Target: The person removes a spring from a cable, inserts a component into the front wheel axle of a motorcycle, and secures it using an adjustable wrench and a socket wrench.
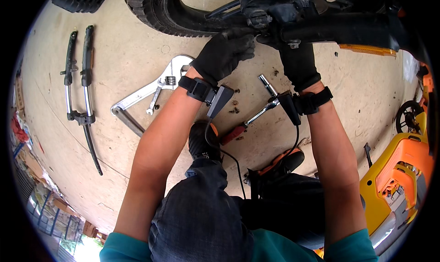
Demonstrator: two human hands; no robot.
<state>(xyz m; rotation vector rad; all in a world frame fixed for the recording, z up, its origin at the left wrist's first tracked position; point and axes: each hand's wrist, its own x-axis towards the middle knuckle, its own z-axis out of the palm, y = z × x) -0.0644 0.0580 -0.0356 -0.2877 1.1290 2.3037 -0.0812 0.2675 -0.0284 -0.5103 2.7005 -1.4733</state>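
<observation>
Gloved left hand (pixel 223 53) and right hand (pixel 298 62) at wheel hub (pixel 261 19), wrench (pixel 151 90) nearby

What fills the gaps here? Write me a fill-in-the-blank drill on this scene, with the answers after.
1. Both hands, left hand and right hand, wear ____ gloves.
2. The big silver wrench lies on the ____ floor.
3. The two fork legs lie to the person's ____.
4. The hands work at the hub of a ____ with a knobby tyre.

Answers: black; concrete; left; wheel
</observation>
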